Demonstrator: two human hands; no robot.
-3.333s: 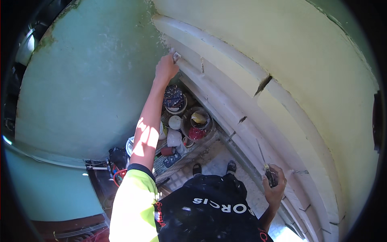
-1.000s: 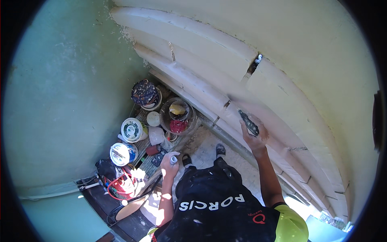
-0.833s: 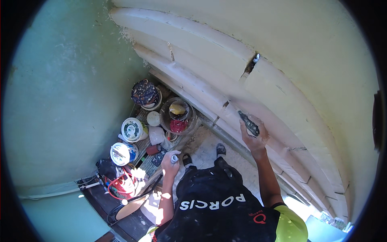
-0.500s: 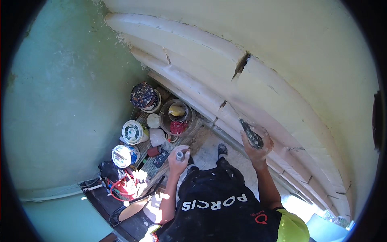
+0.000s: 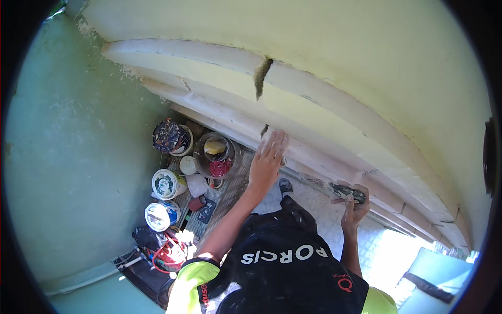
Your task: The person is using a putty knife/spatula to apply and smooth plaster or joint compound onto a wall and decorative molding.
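My left hand (image 5: 268, 162) reaches up to the pale moulding (image 5: 308, 152), its fingers stretched out and lying against the lower ledge just beside a dark gap. A small pale bit shows at the edge of that palm; I cannot tell whether it is held. My right hand (image 5: 355, 204) is closed round the dark, spattered handle of a putty knife (image 5: 346, 192). The knife's thin blade points left along the moulding's lower edge. Another, larger crack (image 5: 262, 78) splits the upper ledge above my left hand.
On boards at the left stand a spattered bucket (image 5: 167, 136), two lidded white tubs (image 5: 168, 184) and a round basin (image 5: 234, 170) holding a yellow sponge (image 5: 214, 148) and a red thing. Red hose (image 5: 162, 250) lies below them. A green wall (image 5: 78, 157) bounds the left side.
My left hand has risen from above the boards to the moulding; the small grey cylinder it held no longer shows clearly. My right hand has lowered, its knife turning from upward to leftward.
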